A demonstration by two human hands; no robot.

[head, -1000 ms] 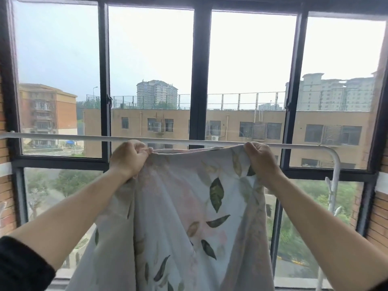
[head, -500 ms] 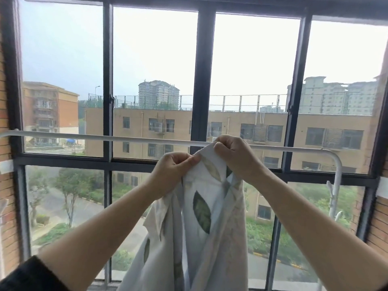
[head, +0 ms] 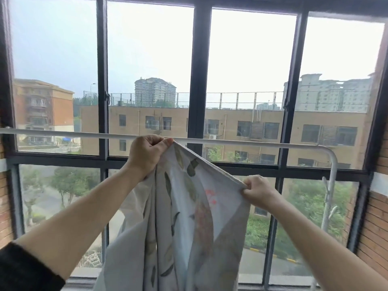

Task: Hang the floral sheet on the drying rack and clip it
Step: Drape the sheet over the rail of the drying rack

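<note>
White rack rail (head: 252, 143) spans window (head: 252, 70). Floral sheet (head: 189, 217) hangs between arms. Left grip (head: 147, 156) clamped on sheet corner at rail; right grip (head: 259, 192) pinching sheet edge, lower down.

Bright overcast daylight floods through the window (head: 252, 70) — soft, edges bowed.

Head view, sole camera: worn at head height, wide-angle, facing forward, roughly level. Near: left hand (head: 147, 156), right hand (head: 259, 192), floral sheet (head: 189, 217), at arm's reach. Just beyond: drying rack rail (head: 252, 142). Far: window (head: 197, 80), buildings (head: 231, 122) outside.
</note>
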